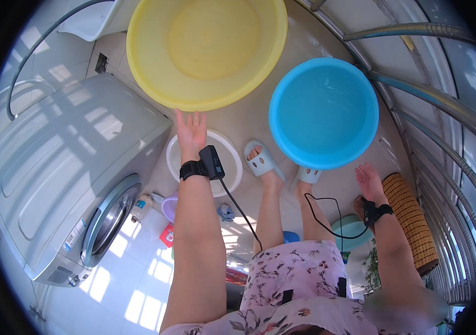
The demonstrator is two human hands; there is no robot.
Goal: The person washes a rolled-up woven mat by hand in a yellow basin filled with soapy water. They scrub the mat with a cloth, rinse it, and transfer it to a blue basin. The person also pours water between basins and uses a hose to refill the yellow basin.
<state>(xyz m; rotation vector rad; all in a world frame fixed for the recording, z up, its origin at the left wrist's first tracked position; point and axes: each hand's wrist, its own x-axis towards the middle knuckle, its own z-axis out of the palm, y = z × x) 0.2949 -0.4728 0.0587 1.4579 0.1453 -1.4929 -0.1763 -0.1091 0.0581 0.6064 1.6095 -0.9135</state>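
Observation:
My left hand [192, 133] is held out palm up with fingers spread and nothing in it. Its fingertips overlap the near rim of a large yellow plastic basin [154, 90] in the picture; whether they touch is unclear. Below that hand, on the floor, lies a white round basin [233, 167], partly covered by my forearm. My right hand [369, 181], also palm up and holding nothing, has its fingers slightly curled. It is nearest to a blue plastic basin [278, 138] of water, just right of its lower rim. Each wrist carries a strapped black device with a cable.
A front-loading washing machine [74, 138] stands at the left. Metal railings [435, 90] run along the right, with a rolled bamboo mat [410, 222] beside them. A small purple basin [169, 207], a bottle [140, 208] and a green basin [352, 231] are on the floor.

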